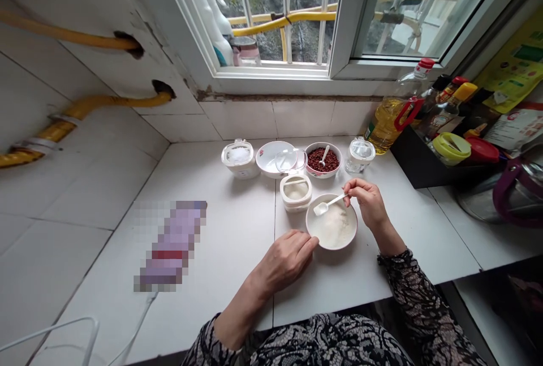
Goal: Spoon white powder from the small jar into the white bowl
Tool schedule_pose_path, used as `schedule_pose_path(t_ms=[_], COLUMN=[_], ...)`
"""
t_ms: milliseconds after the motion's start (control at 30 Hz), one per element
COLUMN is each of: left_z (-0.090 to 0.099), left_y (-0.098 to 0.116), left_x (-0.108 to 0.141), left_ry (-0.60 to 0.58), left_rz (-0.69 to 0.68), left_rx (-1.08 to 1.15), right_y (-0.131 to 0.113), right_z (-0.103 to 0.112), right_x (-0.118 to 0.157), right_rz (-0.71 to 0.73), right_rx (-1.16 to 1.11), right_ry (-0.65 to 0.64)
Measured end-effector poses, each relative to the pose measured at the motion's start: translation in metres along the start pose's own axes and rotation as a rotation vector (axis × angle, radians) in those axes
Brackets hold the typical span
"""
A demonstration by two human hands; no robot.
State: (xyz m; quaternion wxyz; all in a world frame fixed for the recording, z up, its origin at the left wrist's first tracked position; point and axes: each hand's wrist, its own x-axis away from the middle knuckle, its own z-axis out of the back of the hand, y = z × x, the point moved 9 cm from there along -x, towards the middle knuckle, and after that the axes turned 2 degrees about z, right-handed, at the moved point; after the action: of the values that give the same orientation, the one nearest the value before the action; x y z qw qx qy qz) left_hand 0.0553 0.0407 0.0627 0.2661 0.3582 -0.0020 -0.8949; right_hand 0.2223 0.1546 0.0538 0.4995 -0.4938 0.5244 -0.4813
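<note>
Pinched shut on a small white plastic spoon (331,203), my right hand (368,203) sits nearest — the spoon's long axis slants down-left into the round white ceramic bowl of white powder (333,248) at centre frame; my left hand (284,260) curls empty — fingertips by the rim.

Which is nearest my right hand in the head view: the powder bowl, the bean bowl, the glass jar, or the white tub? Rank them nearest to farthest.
1. Powder bowl, just left of the right hand, under its spoon.
2. Glass jar, straight ahead by the wall.
3. Bean bowl, ahead, left of the jar.
4. White tub, far left of the row.
</note>
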Motion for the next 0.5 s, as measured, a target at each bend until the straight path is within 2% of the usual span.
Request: schedule_pose_path(t_ms=[133, 233, 300, 367, 433, 500], left_z=[0.002, 0.002, 0.002, 0.002, 0.002, 0.001], left_y=[0.001, 0.001, 0.001, 0.001, 0.001, 0.0], left_x=[0.0, -0.001, -0.002, -0.002, -0.002, -0.002], left_ry=[0.014, 0.019, 0.024, 0.026, 0.023, 0.02], left_rz=[-0.002, -0.007, -0.005, -0.001, 0.005, 0.007], left_rx=[-0.012, -0.021, -0.027, -0.032, -0.035, -0.035], right_y=[-0.023, -0.045, -0.06, -0.065, -0.067, -0.075], right_z=[-0.006, -0.019, -0.042, -0.065, -0.072, -0.063], right_x=[0.006, 0.017, 0.03, 0.043, 0.049, 0.049], right_rz=[0.177, 0.41, 0.675, 0.895, 0.991, 1.001], right_rx=[0.057, 0.269, 0.513, 0.722, 0.813, 0.795], right_ry=[0.061, 0.071, -0.018, -0.143, -0.19, -0.127])
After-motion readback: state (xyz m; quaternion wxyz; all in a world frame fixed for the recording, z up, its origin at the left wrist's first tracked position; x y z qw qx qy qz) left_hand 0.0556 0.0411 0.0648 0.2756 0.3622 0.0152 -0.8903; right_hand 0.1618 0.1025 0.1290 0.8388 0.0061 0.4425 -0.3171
